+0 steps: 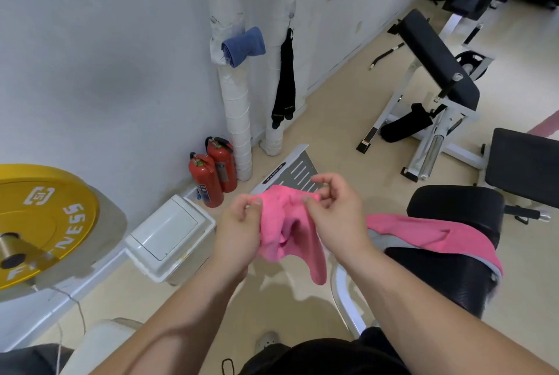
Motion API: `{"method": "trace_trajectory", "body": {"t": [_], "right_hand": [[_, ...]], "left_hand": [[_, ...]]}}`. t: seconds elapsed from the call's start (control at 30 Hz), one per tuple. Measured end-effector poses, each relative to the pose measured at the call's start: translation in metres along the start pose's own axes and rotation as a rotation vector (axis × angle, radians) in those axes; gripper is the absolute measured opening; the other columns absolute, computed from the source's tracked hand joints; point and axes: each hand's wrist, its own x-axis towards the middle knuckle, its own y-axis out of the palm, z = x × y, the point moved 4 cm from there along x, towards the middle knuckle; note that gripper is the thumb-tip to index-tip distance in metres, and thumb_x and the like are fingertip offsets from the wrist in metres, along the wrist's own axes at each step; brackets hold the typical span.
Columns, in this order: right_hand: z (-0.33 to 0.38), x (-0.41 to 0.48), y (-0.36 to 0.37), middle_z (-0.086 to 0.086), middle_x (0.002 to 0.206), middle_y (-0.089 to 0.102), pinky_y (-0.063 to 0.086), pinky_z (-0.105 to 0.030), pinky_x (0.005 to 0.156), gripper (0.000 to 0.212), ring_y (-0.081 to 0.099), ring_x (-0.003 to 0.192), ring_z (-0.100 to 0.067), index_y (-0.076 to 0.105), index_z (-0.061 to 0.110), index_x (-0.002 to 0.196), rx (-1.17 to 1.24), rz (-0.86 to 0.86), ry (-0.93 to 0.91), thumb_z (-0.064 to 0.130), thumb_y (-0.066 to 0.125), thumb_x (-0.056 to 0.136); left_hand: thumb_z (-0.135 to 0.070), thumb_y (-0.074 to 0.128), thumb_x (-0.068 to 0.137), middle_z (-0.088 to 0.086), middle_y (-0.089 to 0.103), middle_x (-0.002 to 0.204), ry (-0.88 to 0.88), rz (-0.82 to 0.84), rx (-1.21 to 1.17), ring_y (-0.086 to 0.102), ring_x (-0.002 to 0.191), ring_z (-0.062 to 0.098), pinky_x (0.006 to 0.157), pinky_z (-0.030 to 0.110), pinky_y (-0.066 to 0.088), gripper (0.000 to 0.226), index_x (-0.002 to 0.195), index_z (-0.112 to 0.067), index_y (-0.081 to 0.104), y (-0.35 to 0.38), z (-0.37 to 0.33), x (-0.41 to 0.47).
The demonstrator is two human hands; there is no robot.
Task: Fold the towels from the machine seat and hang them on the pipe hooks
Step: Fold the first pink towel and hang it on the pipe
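Blue towel (243,46) hangs on the pipe (234,96). Left hand (239,223) and right hand (335,211) pinch a pink towel (287,223) unfolded. A second towel (423,232) lies on the seat (453,205).

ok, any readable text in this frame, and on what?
"F…NESS", the middle hidden by the hub, probably FITNESS: yellow weight plate.
Labels on the fire extinguishers: too small to read.
Print on the footplate rim: blurred.
Print on the black hanging cloth: blurred.

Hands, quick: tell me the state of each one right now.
Left hand: closed, pinching the top edge of the pink towel.
Right hand: closed, pinching the same towel's top edge.
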Motion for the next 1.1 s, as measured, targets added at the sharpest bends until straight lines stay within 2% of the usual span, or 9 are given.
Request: {"method": "trace_trajectory", "body": {"t": [0.1, 0.2, 0.37, 0.43, 0.47, 0.6, 0.8, 0.93, 1.1], "right_hand": [[0.01, -0.01, 0.012, 0.005, 0.071, 0.058, 0.049, -0.024, 0.062, 0.028, 0.054, 0.059, -0.008, 0.063, 0.031, 0.099, 0.073, 0.099, -0.024, 0.007, 0.071, 0.087], [0.013, -0.018, 0.02, -0.007, 0.08, 0.064, 0.057, -0.035, 0.07, 0.03, 0.06, 0.069, -0.024, 0.065, 0.028, 0.103, 0.097, 0.159, -0.022, 0.007, 0.075, 0.084], [0.016, -0.024, 0.023, -0.008, 0.083, 0.066, 0.056, -0.027, 0.074, 0.027, 0.062, 0.072, -0.017, 0.066, 0.023, 0.104, 0.133, 0.2, -0.019, 0.008, 0.077, 0.085], [0.018, -0.026, 0.024, -0.005, 0.084, 0.068, 0.054, -0.023, 0.072, 0.026, 0.063, 0.072, -0.011, 0.065, 0.022, 0.106, 0.151, 0.231, -0.016, 0.005, 0.073, 0.088], [0.019, -0.027, 0.024, -0.001, 0.084, 0.069, 0.054, -0.021, 0.071, 0.026, 0.064, 0.072, -0.009, 0.064, 0.022, 0.107, 0.156, 0.242, -0.012, 0.004, 0.069, 0.09], [0.021, -0.028, 0.021, 0.006, 0.089, 0.074, 0.054, -0.019, 0.078, 0.032, 0.07, 0.086, -0.01, 0.063, 0.027, 0.112, 0.13, 0.274, -0.029, 0.001, 0.056, 0.094], [0.017, -0.025, 0.018, 0.009, 0.096, 0.072, 0.052, -0.023, 0.084, 0.037, 0.067, 0.092, -0.012, 0.061, 0.027, 0.118, 0.006, 0.32, -0.141, 0.002, 0.051, 0.094], [0.015, -0.007, 0.004, 0.006, 0.112, 0.054, 0.044, -0.023, 0.094, 0.028, 0.056, 0.107, -0.012, 0.071, 0.028, 0.109, -0.299, 0.231, -0.441, 0.018, 0.069, 0.083], [0.015, 0.021, -0.014, 0.004, 0.13, 0.049, 0.037, -0.033, 0.104, 0.023, 0.045, 0.125, -0.016, 0.069, 0.035, 0.09, -0.498, 0.408, -0.485, 0.053, 0.069, 0.076]], "left_hand": [[-0.018, 0.048, 0.104, -0.009, 0.066, 0.067, 0.058, 0.071, -0.029, 0.059, 0.062, 0.01, 0.061, 0.031, 0.049, 0.023, 0.086, -0.023, 0.063, 0.01, -0.012, -0.02], [-0.011, 0.046, 0.105, -0.003, 0.061, 0.061, 0.072, 0.104, -0.078, 0.056, 0.057, 0.01, 0.058, 0.024, 0.047, 0.023, 0.087, -0.014, 0.06, 0.017, -0.022, -0.034], [-0.014, 0.047, 0.105, -0.008, 0.066, 0.066, 0.059, 0.1, -0.078, 0.062, 0.066, 0.013, 0.071, 0.05, 0.055, 0.031, 0.082, -0.029, 0.061, 0.017, -0.024, -0.034], [-0.018, 0.046, 0.106, 0.005, 0.064, 0.068, 0.033, 0.122, -0.096, 0.059, 0.065, 0.021, 0.07, 0.058, 0.055, 0.033, 0.078, -0.031, 0.06, 0.017, -0.025, -0.033], [-0.019, 0.045, 0.106, 0.009, 0.062, 0.066, 0.024, 0.124, -0.109, 0.057, 0.063, 0.022, 0.066, 0.056, 0.055, 0.033, 0.078, -0.029, 0.059, 0.017, -0.026, -0.033], [-0.015, 0.044, 0.107, -0.003, 0.059, 0.053, 0.008, 0.11, -0.175, 0.054, 0.049, 0.014, 0.044, 0.022, 0.044, 0.024, 0.088, -0.012, 0.059, 0.015, -0.037, -0.036], [-0.007, 0.053, 0.102, -0.001, 0.071, 0.066, 0.046, 0.211, -0.213, 0.062, 0.056, 0.009, 0.047, 0.018, 0.046, 0.016, 0.103, -0.007, 0.069, 0.016, -0.042, -0.037], [-0.003, 0.049, 0.103, -0.015, 0.066, 0.062, 0.182, 0.255, -0.006, 0.056, 0.051, -0.001, 0.051, 0.013, 0.041, 0.025, 0.097, -0.017, 0.068, 0.01, -0.045, -0.03], [-0.005, 0.05, 0.103, -0.018, 0.065, 0.074, 0.268, 0.326, 0.121, 0.057, 0.067, 0.001, 0.067, 0.02, 0.045, 0.023, 0.098, -0.018, 0.069, -0.004, -0.05, -0.016]]}}
